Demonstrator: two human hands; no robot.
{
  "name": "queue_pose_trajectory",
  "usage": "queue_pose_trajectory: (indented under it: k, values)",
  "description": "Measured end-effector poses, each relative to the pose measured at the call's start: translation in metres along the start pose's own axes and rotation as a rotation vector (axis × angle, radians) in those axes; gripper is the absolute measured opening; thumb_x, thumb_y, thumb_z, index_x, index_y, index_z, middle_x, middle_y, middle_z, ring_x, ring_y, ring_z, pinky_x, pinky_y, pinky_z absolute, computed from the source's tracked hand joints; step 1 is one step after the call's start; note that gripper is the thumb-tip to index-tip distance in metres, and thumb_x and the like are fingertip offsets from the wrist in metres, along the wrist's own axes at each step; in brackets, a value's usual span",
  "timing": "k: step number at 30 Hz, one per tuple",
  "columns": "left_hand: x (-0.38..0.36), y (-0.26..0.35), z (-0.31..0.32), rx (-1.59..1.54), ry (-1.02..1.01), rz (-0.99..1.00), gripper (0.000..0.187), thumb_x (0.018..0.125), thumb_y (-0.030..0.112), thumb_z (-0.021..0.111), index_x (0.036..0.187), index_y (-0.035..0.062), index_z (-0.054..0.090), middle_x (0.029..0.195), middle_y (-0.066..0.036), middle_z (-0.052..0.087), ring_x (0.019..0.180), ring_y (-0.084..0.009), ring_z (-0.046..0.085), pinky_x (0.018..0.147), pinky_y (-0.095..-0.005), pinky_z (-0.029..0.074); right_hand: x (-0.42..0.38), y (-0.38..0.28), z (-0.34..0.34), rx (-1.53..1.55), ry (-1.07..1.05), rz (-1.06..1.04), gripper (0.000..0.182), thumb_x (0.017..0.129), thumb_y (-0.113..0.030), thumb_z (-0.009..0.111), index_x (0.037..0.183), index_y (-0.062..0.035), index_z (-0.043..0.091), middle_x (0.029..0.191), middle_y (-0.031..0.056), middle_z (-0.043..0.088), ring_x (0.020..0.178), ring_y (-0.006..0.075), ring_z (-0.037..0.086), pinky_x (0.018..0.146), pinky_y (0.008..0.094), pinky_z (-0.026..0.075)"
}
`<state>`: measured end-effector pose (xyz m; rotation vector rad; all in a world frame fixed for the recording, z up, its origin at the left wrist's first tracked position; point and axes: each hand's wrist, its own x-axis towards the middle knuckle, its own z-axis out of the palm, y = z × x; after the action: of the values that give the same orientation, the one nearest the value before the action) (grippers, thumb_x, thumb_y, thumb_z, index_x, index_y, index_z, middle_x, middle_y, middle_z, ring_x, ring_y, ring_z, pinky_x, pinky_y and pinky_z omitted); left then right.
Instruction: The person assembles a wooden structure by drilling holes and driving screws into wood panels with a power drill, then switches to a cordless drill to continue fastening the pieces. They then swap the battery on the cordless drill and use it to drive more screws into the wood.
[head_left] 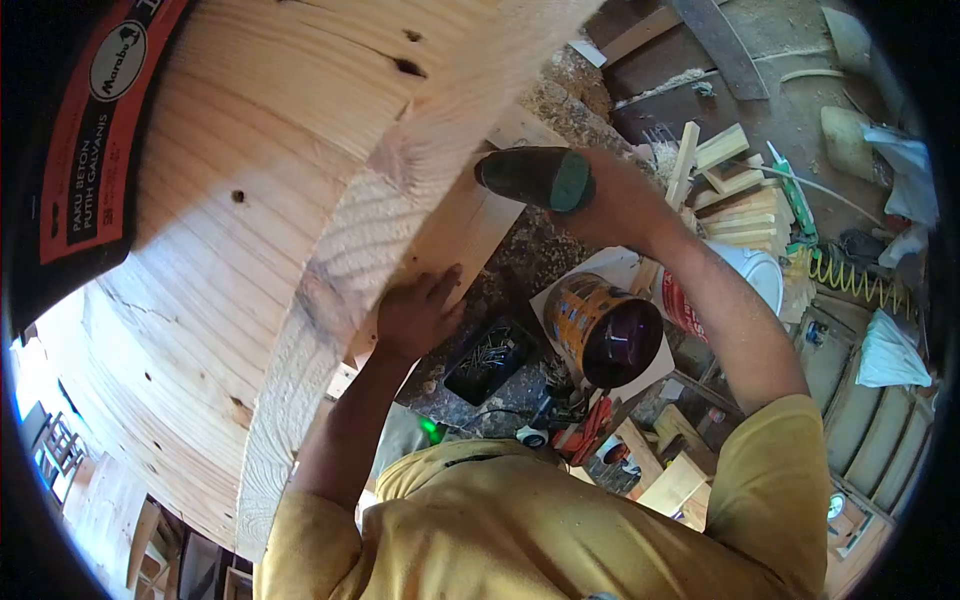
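My right hand is wrapped round a dark power tool with a green end, which is held against a wooden board. The tool's tip is hidden. My left hand lies on the same board with its fingers apart, below the tool. A large pale wooden panel rises at the left, its thick edge passing close to both hands. Below my left hand sits a black tray with loose nails or screws in it.
An orange-brown can stands right of the tray, beside a white bucket. Stacked wood pieces, a green-nozzled tube and a yellow coiled hose lie at the right. A red-and-black box is at the upper left.
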<state>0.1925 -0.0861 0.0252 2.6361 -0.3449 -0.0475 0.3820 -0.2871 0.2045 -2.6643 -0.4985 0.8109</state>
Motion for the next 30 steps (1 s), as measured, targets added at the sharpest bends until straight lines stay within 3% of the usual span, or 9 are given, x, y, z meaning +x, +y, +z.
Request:
queue_pose_trajectory:
  k: [6, 10, 15, 18, 20, 23, 26, 28, 30]
  values:
    - [-0.001, -0.002, 0.004, 0.034, 0.016, 0.013, 0.059, 0.076, 0.045, 0.069, 0.129, 0.022, 0.057, 0.089, -0.009, 0.059, 0.065, -0.0289, 0.062, 0.059, -0.0411, 0.053, -0.014, 0.009, 0.044, 0.155, 0.167, -0.002, 0.04, 0.072, -0.024, 0.072, 0.109, -0.0117, 0.065, 0.102, 0.0136, 0.068, 0.09, 0.0356, 0.065, 0.08, 0.0437, 0.053]
    - [-0.001, -0.005, 0.005, 0.075, 0.0, -0.001, 0.06, 0.077, 0.047, 0.067, 0.131, 0.0237, 0.056, 0.094, -0.01, 0.061, 0.069, -0.0296, 0.065, 0.06, -0.0415, 0.054, -0.024, -0.006, 0.03, 0.85, 0.03, 0.278, 0.034, 0.076, -0.016, 0.076, 0.107, -0.0085, 0.065, 0.088, 0.0031, 0.066, 0.07, 0.0155, 0.061, 0.064, 0.0329, 0.051]
    - [0.003, 0.006, -0.009, 0.115, -0.114, -0.06, 0.06, 0.077, 0.047, 0.066, 0.13, 0.0215, 0.056, 0.099, -0.01, 0.062, 0.077, -0.0298, 0.067, 0.063, -0.0432, 0.055, -0.074, -0.005, 0.029, 1.161, 0.259, 0.285, 0.031, 0.077, -0.016, 0.076, 0.103, -0.0047, 0.065, 0.084, 0.0023, 0.063, 0.064, 0.0137, 0.059, 0.059, 0.0277, 0.049]
    - [0.0, 0.001, 0.005, -0.017, -0.049, -0.015, 0.056, 0.082, 0.048, 0.06, 0.129, 0.0179, 0.057, 0.11, -0.012, 0.063, 0.085, -0.0321, 0.067, 0.075, -0.0453, 0.054, -0.15, -0.038, 0.025, 1.239, 0.492, 0.346, 0.029, 0.079, -0.016, 0.073, 0.104, -0.0023, 0.064, 0.082, 0.0031, 0.062, 0.065, 0.0136, 0.059, 0.06, 0.0273, 0.05]
    - [-0.004, -0.002, 0.003, 0.005, 0.093, 0.036, 0.053, 0.079, 0.046, 0.065, 0.123, 0.017, 0.059, 0.102, -0.011, 0.063, 0.081, -0.0303, 0.067, 0.068, -0.0468, 0.054, -0.196, -0.036, 0.041, 1.518, 0.318, 0.187, 0.046, 0.079, -0.016, 0.069, 0.119, 0.0028, 0.057, 0.091, 0.01, 0.066, 0.066, 0.0156, 0.061, 0.061, 0.0276, 0.05]
    - [-0.012, -0.012, 0.0, -0.164, -0.005, 0.131, 0.038, 0.084, 0.037, 0.06, 0.114, 0.0139, 0.062, 0.098, -0.012, 0.064, 0.081, -0.0323, 0.066, 0.069, -0.0458, 0.053, -0.236, -0.109, 0.053, 1.551, 0.329, -0.21, 0.072, 0.079, -0.029, 0.074, 0.132, 0.0057, 0.041, 0.106, 0.0197, 0.06, 0.072, 0.0239, 0.065, 0.061, 0.0348, 0.056]
    - [-0.088, 0.003, -0.033, -0.443, -0.129, 0.211, 0.025, 0.087, 0.024, 0.058, 0.107, 0.0107, 0.065, 0.094, -0.015, 0.063, 0.082, -0.034, 0.064, 0.069, -0.0452, 0.052, -0.24, -0.186, 0.049, 1.672, 0.183, -0.293, 0.075, 0.08, -0.037, 0.074, 0.131, 0.0063, 0.042, 0.107, 0.0193, 0.059, 0.073, 0.0253, 0.066, 0.061, 0.0358, 0.056]
    - [-0.151, 0.001, -0.042, -0.623, -0.036, 0.18, 0.023, 0.085, 0.016, 0.06, 0.105, 0.008, 0.066, 0.093, -0.016, 0.063, 0.083, -0.0361, 0.063, 0.07, -0.0441, 0.052, -0.224, -0.226, 0.042, 1.629, 0.082, -0.381, 0.072, 0.082, -0.041, 0.071, 0.129, 0.0064, 0.044, 0.11, 0.0182, 0.058, 0.072, 0.0246, 0.065, 0.059, 0.0338, 0.055]
    - [-0.204, -0.023, -0.062, -0.682, -0.117, 0.109, 0.025, 0.084, 0.01, 0.06, 0.107, 0.0054, 0.067, 0.095, -0.017, 0.066, 0.086, -0.037, 0.065, 0.074, -0.042, 0.053, -0.201, -0.264, 0.038, 1.645, -0.01, -0.3, 0.055, 0.088, -0.043, 0.063, 0.115, 0.0038, 0.051, 0.088, 0.0177, 0.064, 0.067, 0.0228, 0.065, 0.058, 0.0325, 0.054]
